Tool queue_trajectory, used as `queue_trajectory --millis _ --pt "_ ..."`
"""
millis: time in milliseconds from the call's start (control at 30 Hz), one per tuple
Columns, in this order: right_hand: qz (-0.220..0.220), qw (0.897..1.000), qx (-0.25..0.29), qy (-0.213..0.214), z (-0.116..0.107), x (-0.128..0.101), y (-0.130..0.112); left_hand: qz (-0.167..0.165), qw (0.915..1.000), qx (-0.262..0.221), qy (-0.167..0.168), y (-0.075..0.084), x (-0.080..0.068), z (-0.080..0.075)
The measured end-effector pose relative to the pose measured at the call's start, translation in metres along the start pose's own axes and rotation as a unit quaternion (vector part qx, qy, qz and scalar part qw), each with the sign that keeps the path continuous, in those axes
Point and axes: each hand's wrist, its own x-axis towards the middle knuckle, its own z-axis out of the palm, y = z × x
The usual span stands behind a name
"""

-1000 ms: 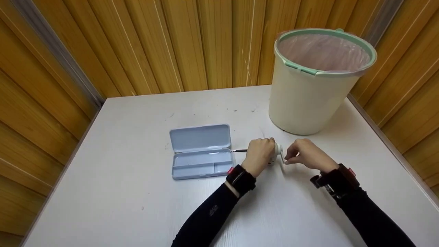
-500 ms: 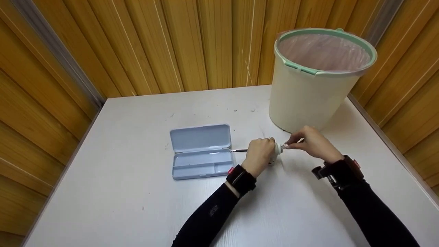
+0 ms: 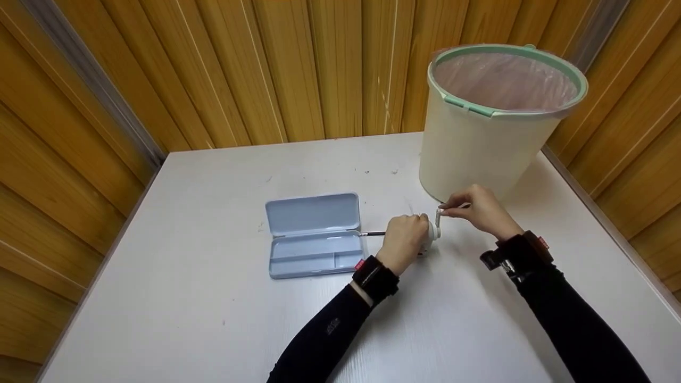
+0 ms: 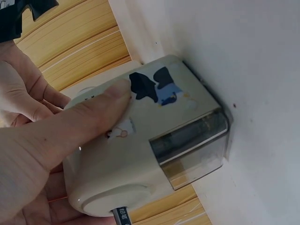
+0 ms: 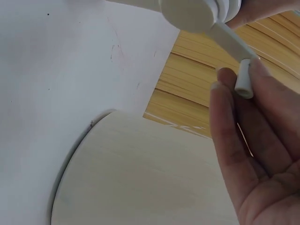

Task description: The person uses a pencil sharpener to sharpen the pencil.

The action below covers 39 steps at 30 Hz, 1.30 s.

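Observation:
A cream hand-crank pencil sharpener [image 4: 183, 112] with cartoon stickers and a clear shavings drawer is gripped by my left hand [image 3: 404, 236], thumb across its sticker side. A dark pencil [image 3: 373, 234] juts from its left end; the rest of the pencil is hidden in the sharpener and behind the hand. On the opposite end sits the crank arm [image 5: 232, 41]. My right hand [image 3: 479, 210] pinches the small white crank knob [image 5: 243, 80] between thumb and fingers. In the head view the crank points up, away from me.
Left of the sharpener lies a light blue pencil case [image 3: 314, 214], lid raised, its compartments facing up. Behind the right hand stands a large cream bin [image 3: 479, 154] with a green rim and pink liner. Wood-patterned walls [image 3: 340, 69] edge the white table [image 3: 186, 239].
The right hand has swung the crank from pointing down toward me to pointing up, moving away from me. The left hand, sharpener and pencil have stayed in place.

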Motion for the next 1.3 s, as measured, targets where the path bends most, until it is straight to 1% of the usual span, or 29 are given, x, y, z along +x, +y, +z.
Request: queue_trajectory --millis 133,267,567,700,833,1000,1133,1200,1300 --pt "0.000 1.000 0.005 -0.010 -0.001 0.003 0.005 0.000 1.0000 0.000 -0.008 0.001 0.001 0.000" --pt "-0.006 1.000 0.000 -0.008 0.001 0.004 0.006 0.001 0.9999 -0.004 -0.013 0.002 0.001 0.000" --pt "-0.012 1.000 -0.012 0.003 0.011 0.012 0.014 0.001 0.9999 -0.008 -0.006 0.001 0.002 0.000" --pt "-0.014 1.000 -0.011 -0.001 0.017 0.015 0.020 0.000 1.0000 -0.003 -0.007 0.002 0.001 0.000" --pt "-0.019 0.999 -0.020 -0.026 0.024 0.015 0.028 0.000 1.0000 -0.001 -0.005 0.003 0.000 -0.001" --pt "-0.039 0.996 -0.034 -0.079 0.033 0.012 0.036 0.008 0.9999 0.008 0.009 0.004 -0.001 -0.001" --pt "-0.043 0.992 -0.020 -0.119 0.038 0.009 0.037 0.006 0.9999 0.005 0.014 0.003 -0.001 -0.001" --pt "-0.041 0.991 -0.013 -0.129 0.039 0.008 0.036 0.006 0.9998 0.004 0.017 0.002 -0.002 0.000" --pt "-0.044 0.991 -0.005 -0.128 0.041 0.006 0.034 0.007 0.9998 0.002 0.019 0.000 -0.002 0.000"
